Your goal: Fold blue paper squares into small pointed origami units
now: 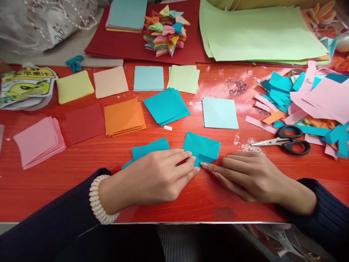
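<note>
Head view: at lower centre, a folded blue paper (201,145) lies on the red surface (40,193). The left hand (160,176), fingers close together, touches its lower left edge; the right hand (252,177), fingers also together, reaches its bottom edge. Whether either pinches it, I cannot tell. Scissors (281,139) lie at right.

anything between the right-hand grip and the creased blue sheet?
Nothing visible: the right-hand grip reaches the near edge of the creased blue sheet. Scissors lie beyond that grip, out of the way.
</note>
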Demonstrator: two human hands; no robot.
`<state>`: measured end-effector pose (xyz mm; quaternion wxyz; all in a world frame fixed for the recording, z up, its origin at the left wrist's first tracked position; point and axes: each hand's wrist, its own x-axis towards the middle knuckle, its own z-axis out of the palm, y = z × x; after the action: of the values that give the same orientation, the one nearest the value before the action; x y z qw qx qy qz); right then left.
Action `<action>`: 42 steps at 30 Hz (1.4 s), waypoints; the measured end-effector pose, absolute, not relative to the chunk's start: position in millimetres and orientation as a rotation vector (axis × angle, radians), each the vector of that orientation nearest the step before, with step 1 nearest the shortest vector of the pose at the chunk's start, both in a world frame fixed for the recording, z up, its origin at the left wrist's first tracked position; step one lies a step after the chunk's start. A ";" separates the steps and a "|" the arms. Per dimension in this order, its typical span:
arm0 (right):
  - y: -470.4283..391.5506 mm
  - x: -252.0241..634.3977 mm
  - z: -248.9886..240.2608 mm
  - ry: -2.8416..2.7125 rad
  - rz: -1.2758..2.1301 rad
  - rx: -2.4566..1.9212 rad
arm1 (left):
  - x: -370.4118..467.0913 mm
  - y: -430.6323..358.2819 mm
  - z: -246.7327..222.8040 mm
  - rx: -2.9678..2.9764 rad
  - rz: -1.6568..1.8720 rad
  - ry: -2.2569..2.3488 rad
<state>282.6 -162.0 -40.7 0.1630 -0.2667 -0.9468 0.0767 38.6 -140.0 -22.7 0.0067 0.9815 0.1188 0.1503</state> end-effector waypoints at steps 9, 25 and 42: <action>-160.0 299.8 -43.2 -2.709 0.230 -0.834 | 36.9 -141.6 -23.4 3.039 0.461 0.384; -149.9 300.5 -33.6 -2.777 0.080 -0.666 | 33.3 -125.3 -30.8 2.952 0.422 0.376; -158.4 275.5 -36.9 -2.365 0.786 -0.995 | 37.8 -135.5 -27.3 3.153 0.411 0.321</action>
<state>275.5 -158.4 -36.9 0.2271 -0.3610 -0.8584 0.2852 37.8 -135.5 -27.3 -0.0269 0.9862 0.1006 0.1284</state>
